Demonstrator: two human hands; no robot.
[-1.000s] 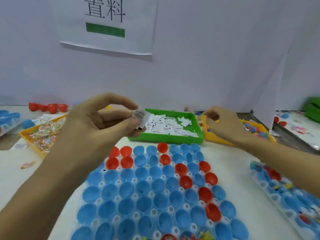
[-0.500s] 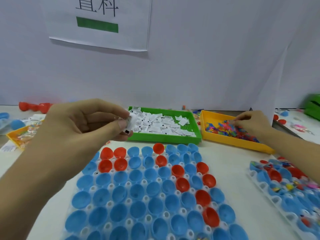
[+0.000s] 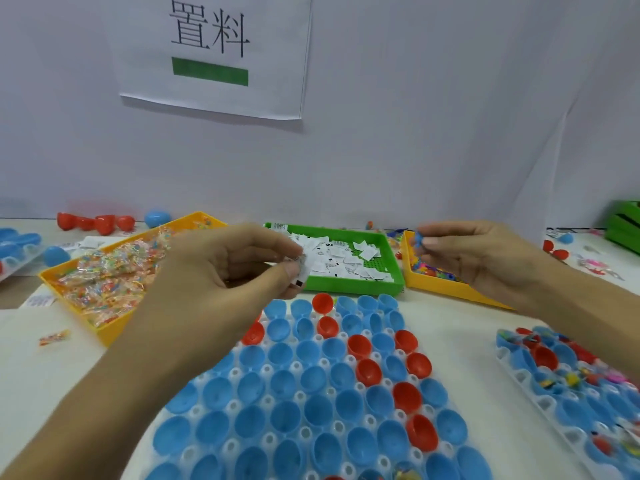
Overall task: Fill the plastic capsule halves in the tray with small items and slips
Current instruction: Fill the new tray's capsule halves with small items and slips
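Observation:
A clear tray in front of me holds several blue and red capsule halves, nearly all hollow. My left hand hovers over its far left corner and pinches a small stack of white paper slips between thumb and fingers. My right hand is raised above the yellow bin of small coloured items and pinches a small blue item at its fingertips. The green bin of loose slips sits between the two hands.
A yellow bin of wrapped candy-like packets stands at the left, one packet loose on the table. A second tray of filled capsule halves lies at the right. Loose red and blue capsule halves line the back wall.
My right hand has lifted out of the yellow bin with a small blue item pinched. My left hand still holds the slips and has stayed over the tray's far left corner.

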